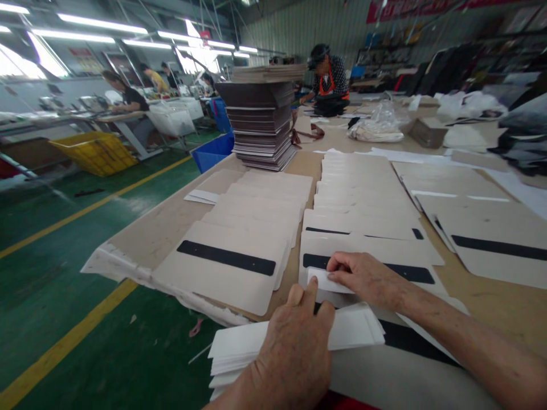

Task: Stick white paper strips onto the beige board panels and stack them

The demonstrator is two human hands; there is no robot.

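Observation:
My right hand [359,276] pinches the edge of a small white strip [342,285], thumb against fingers. The strip lies over a beige panel [371,247] beside its black band [408,273]. My left hand [294,333] reaches in from below, its index fingertip pressing the strip's left end. Under that palm, a stack of white strips [356,327] sticks out on both sides, with the hand closed over it; part of the grip is hidden. Nearest me, another beige panel [367,376] with a black band is partly covered by my hands and the stack.
Overlapping beige panels [231,245] lie left, with more panels [504,239] at right. A tall stack of dark-edged boards [260,125] stands at the table's far left. Beyond are plastic bags [380,125] and a co-worker [329,80]. A yellow bin [96,154] sits on the green floor.

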